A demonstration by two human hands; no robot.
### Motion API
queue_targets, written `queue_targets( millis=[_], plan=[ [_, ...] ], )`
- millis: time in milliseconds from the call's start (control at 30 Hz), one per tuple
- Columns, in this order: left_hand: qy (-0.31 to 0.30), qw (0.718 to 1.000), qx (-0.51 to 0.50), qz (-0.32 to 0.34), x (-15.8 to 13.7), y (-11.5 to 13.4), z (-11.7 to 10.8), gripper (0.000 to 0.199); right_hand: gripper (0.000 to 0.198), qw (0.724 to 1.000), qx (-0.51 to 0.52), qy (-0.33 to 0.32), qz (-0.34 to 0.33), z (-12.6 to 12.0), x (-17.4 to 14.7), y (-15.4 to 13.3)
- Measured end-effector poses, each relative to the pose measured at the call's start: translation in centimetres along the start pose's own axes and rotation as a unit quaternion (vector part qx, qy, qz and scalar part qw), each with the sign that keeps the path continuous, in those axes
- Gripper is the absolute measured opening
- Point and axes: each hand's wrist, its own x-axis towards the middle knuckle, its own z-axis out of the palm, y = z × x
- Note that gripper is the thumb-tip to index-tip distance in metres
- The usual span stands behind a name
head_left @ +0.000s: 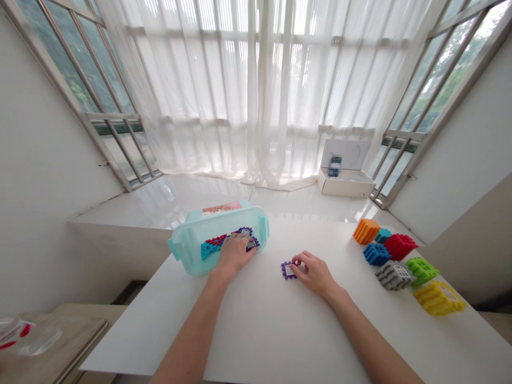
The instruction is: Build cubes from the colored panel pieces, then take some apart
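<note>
My left hand (236, 250) reaches into a translucent teal plastic bin (192, 261) that is tipped toward me. Its fingers bend over purple interlocking tiles (247, 231) at the bin's right end; whether they grip one is hidden. Teal interlocking tiles (208, 248) and red ones (216, 240) lie farther left in the bin. On the white table, my right hand (314, 272) pinches the right edge of a purple square tile (287, 270) with a white patterned middle. That tile rests on or just over the tabletop.
Stacks of tiles stand at the table's right: orange (366, 231), blue (376, 254), red (400, 246), grey (395, 276), green (422, 271) and yellow (439, 298). An open white box (346, 186) sits on the sill. A clear bottle (40, 340) lies at lower left.
</note>
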Motion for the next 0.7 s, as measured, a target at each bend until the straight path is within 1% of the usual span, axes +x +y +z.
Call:
queue_targets(
  millis=[200,367,467,533,600,633,700],
  plan=[
    [-0.047,0.999,-0.010,-0.002,-0.2,0.3,-0.6,0.022,0.017,1.000,-0.012,-0.012,-0.001,-0.2,-0.2,-0.2],
    [-0.041,0.999,-0.027,-0.006,-0.3,0.0,-1.3,0.023,0.017,1.000,-0.017,-0.016,-0.010,-0.2,-0.2,-0.1],
    [-0.042,0.995,-0.093,-0.003,-0.5,-0.1,-2.1,0.024,0.016,1.000,-0.011,-0.022,-0.010,-0.3,-0.2,-0.1],
    [-0.061,0.982,-0.179,0.027,-0.7,0.5,-2.5,0.026,0.015,1.000,0.001,-0.025,-0.008,-0.2,-0.1,-0.1],
    [-0.078,0.959,-0.261,0.076,-1.0,1.6,-2.3,0.030,0.015,1.000,0.016,-0.027,-0.004,-0.2,0.0,0.1],
    [-0.083,0.949,-0.287,0.101,-1.2,2.4,-1.9,0.031,0.015,0.999,0.026,-0.028,0.000,-0.2,0.1,0.3],
    [-0.086,0.937,-0.305,0.147,-1.6,4.1,-0.7,0.032,0.014,0.998,0.046,-0.029,0.006,-0.4,0.2,0.8]
  ],
)
